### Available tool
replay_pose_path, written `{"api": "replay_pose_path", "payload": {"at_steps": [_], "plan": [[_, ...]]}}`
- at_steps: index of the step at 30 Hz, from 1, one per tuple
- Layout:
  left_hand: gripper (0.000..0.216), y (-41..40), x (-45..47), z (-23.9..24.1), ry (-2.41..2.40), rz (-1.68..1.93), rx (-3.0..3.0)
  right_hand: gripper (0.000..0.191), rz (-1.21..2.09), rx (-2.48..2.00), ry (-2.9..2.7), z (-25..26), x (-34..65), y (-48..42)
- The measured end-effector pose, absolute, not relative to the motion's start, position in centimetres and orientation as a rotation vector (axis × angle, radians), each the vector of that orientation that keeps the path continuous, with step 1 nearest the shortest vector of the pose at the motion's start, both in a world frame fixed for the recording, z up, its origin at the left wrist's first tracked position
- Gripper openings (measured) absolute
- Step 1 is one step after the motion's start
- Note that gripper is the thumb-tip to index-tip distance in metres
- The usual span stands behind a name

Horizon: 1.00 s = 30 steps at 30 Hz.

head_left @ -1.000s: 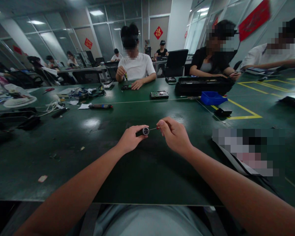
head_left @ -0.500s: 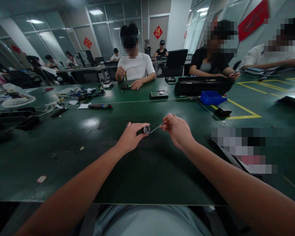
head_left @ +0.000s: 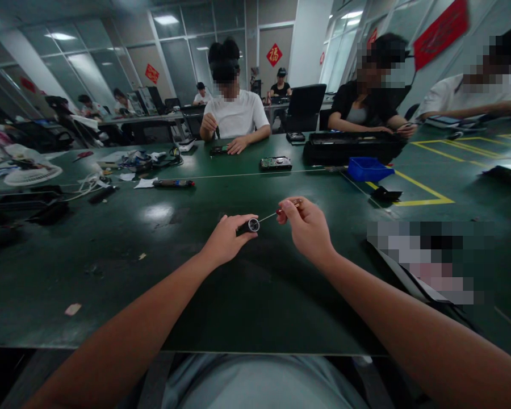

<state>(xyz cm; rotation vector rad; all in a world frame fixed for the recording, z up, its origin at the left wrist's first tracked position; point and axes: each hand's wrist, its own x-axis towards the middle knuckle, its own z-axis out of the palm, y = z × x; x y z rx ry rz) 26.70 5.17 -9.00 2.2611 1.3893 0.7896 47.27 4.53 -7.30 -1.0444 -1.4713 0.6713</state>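
My left hand (head_left: 226,238) is closed around a small black cylinder (head_left: 247,226) with a silvery round end facing right. My right hand (head_left: 307,229) pinches a small screwdriver (head_left: 281,211) with a reddish-brown handle; its thin metal shaft slants down-left and its tip meets the cylinder's silvery end. Both hands hover just above the dark green table (head_left: 162,267), near its middle.
A blue bin (head_left: 368,169) and a long black case (head_left: 351,149) stand at the back right by yellow floor-tape lines. A hard drive (head_left: 276,164), a soldering-type tool (head_left: 174,183), cables and a white fan (head_left: 32,173) lie farther back. Several other people sit across the table.
The right hand has shifted slightly, tilting the screwdriver so its handle end is higher; its tip stays at the cylinder's end. The left hand has barely moved.
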Motion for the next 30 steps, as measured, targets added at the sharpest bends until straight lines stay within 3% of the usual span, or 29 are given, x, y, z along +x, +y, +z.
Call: {"api": "replay_pose_path", "payload": {"at_steps": [10, 18, 30], "plan": [[0.039, 5.23, 26.68, -9.22, 1.399, 0.820, 2.212, 0.024, 0.651, -1.082, -1.519, -6.89, 47.38, 4.24], [0.042, 5.42, 26.55, -9.57, 1.403, 0.802, 2.220, 0.036, 0.470, -1.288, -1.626, -6.45, 47.61, 3.91], [0.039, 5.53, 26.41, -9.49, 1.439, 0.811, 2.242, 0.011, 0.600, -1.023, -1.758, -7.05, 47.56, 3.84]]}}
